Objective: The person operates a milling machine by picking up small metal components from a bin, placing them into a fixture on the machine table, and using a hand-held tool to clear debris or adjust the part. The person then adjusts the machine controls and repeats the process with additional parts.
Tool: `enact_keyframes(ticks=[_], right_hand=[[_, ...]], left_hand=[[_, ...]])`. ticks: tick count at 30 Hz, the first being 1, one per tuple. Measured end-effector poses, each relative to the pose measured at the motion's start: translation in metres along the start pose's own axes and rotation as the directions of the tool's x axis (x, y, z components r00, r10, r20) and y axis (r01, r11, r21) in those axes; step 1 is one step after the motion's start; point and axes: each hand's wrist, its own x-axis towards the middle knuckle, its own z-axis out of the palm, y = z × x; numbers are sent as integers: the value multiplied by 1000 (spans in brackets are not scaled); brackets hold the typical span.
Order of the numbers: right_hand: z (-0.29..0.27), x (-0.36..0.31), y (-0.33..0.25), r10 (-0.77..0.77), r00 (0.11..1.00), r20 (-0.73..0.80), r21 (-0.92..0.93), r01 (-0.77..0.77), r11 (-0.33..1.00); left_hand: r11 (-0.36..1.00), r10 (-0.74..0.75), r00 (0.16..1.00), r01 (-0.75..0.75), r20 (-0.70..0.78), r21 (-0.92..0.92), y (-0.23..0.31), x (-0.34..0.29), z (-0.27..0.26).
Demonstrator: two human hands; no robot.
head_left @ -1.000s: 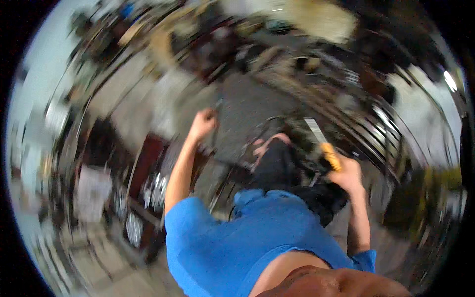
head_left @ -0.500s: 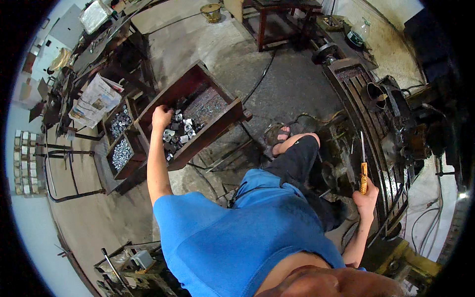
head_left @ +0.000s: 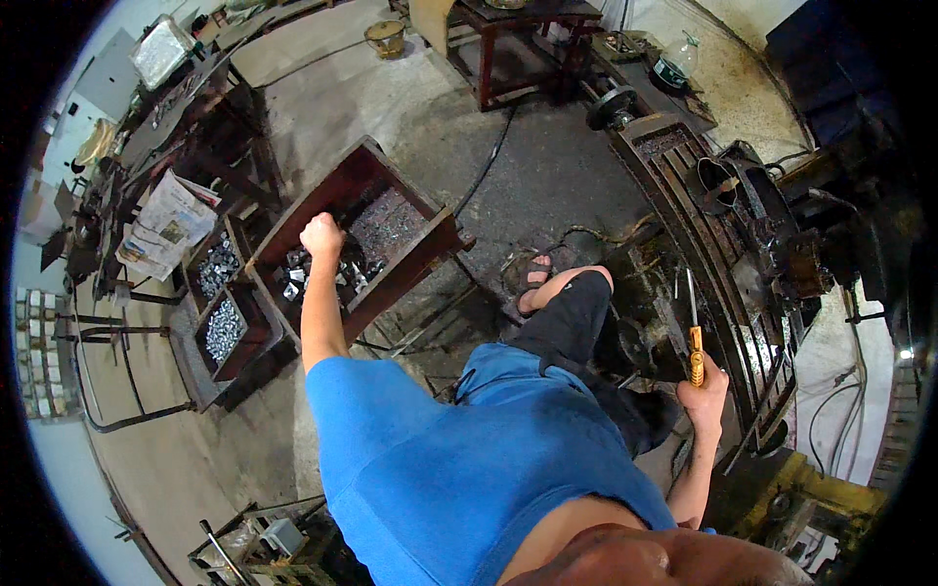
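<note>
My left hand [head_left: 321,235] is curled into a fist over a reddish-brown metal bin [head_left: 420,269]. Its fingers are turned away, so whatever they hold is hidden. Below and beside it in the bin lie small blocky metal parts [head_left: 360,278], some shiny and some dark, with a layer of metal chips [head_left: 391,217] toward the far end. On the right, my right hand [head_left: 703,398] grips the yellow handle of a screwdriver [head_left: 696,356]. The long thin shaft points away from me, beside the slotted machine table.
Two smaller compartments of metal pieces [head_left: 225,332] adjoin the bin's left side, with a newspaper [head_left: 168,227] behind them. A long slotted machine table [head_left: 684,181] runs along the right. A cable [head_left: 489,161] crosses the floor near a dark red stand [head_left: 486,68].
My left hand has lifted from the parts and closed into a fist, shifting rightward over the bin. The whole view has swung slightly. My right hand still grips the screwdriver.
</note>
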Motion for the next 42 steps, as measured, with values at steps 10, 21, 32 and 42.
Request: enact_keyframes(ticks=[10, 21, 32, 42], right_hand=[[6, -1, 0, -34, 999, -29, 18, 35, 999], [32, 50, -69, -404, 901, 159, 19, 407, 913], [17, 82, -12, -78, 983, 166, -103, 95, 990], [-24, 55, 36, 134, 991, -11, -111, -134, 985]], left_hand=[[55, -254, 922, 314, 291, -948, -20, 2, -11], [-614, 421, 907, 301, 20, -730, 170, 18, -118], [-190, 920, 384, 616, 81, -764, 399, -58, -121], [-98, 970, 213, 775, 112, -624, 515, -128, -133]])
